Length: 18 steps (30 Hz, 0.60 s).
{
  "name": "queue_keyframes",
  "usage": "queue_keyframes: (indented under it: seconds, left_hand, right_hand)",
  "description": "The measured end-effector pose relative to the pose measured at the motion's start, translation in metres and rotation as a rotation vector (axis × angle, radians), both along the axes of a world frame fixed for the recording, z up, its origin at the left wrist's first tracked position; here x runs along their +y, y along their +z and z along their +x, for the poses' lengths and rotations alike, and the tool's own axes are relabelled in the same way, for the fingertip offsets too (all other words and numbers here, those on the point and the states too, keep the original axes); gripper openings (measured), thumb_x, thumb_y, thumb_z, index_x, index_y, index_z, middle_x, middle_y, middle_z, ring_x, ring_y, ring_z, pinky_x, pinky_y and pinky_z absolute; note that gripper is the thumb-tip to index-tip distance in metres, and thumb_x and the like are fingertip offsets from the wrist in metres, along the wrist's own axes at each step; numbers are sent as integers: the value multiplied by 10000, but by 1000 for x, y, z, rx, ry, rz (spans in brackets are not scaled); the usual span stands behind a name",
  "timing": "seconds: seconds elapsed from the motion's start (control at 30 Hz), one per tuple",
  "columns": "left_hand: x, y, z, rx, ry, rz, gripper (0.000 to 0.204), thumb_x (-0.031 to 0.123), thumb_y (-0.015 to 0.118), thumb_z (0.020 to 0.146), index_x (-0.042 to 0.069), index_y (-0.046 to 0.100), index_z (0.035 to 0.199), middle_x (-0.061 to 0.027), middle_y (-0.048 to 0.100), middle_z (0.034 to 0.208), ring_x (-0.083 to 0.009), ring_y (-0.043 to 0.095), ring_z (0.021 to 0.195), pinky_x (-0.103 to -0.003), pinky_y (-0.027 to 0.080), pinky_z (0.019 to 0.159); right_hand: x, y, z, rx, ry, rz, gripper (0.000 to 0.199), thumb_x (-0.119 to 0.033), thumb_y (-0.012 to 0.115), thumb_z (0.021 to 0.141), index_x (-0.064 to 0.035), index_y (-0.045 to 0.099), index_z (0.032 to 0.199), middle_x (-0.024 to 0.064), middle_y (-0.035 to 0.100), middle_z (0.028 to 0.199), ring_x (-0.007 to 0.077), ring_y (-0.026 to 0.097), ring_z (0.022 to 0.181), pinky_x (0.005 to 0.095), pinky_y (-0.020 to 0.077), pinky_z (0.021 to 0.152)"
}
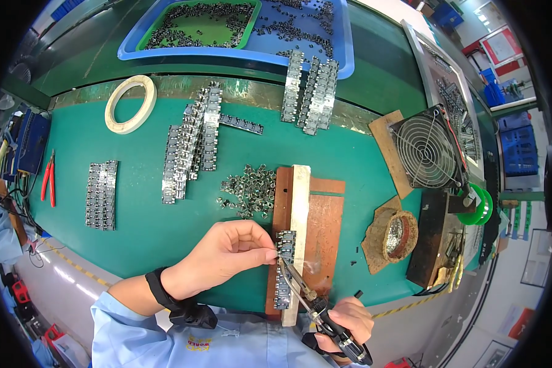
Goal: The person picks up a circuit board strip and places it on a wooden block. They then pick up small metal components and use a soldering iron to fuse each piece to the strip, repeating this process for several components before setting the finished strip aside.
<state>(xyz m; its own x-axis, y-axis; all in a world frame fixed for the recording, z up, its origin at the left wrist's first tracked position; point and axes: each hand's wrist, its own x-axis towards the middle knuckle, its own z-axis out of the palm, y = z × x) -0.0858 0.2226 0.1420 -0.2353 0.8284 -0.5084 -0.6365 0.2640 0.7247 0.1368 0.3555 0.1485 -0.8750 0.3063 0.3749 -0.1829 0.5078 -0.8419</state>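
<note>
A narrow strip of small circuit boards [283, 288] lies along a pale bar [300, 196] on a brown block [322, 239] in front of me. My left hand [230, 253] is closed in a pinch at the strip's left edge; what sits between the fingertips is too small to make out. My right hand [348, 322] is wrapped round a soldering iron [318, 305], its tip touching or just above the strip near my left fingertips. A faint wisp of smoke shows beside the iron. Small metal parts [251, 191] lie heaped beyond my left hand.
Stacked board strips lie at the left [101, 196], centre [193, 144] and back [310, 101]. Around them are red-handled pliers [49, 181], a tape roll [111, 115], a fan [428, 149], a round tin [405, 236], a green spool [477, 205] and a blue tray [227, 56] of parts.
</note>
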Motion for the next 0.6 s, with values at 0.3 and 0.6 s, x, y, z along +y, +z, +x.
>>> queue_keyframes:
  seconds: [0.3, 0.6]
  left_hand:
    - [1, 1, 0, 2, 0, 2, 65, 46, 567, 839, 8, 545, 888, -33, 598, 874, -89, 579, 832, -218, 460, 769]
    - [0, 0, 2, -4, 6, 0, 64, 46, 568, 837, 8, 546, 884, -35, 596, 869, -103, 586, 837, -224, 462, 771]
  right_hand:
    - [0, 1, 0, 3, -22, 8, 392, -145, 757, 618, 18, 562, 917, 69, 559, 557, 201, 538, 470, 307, 423, 507]
    - [-22, -32, 13, 146, -426, -251, 413, -180, 707, 699, 2, 520, 1019, 105, 578, 678, 182, 540, 535, 284, 435, 497]
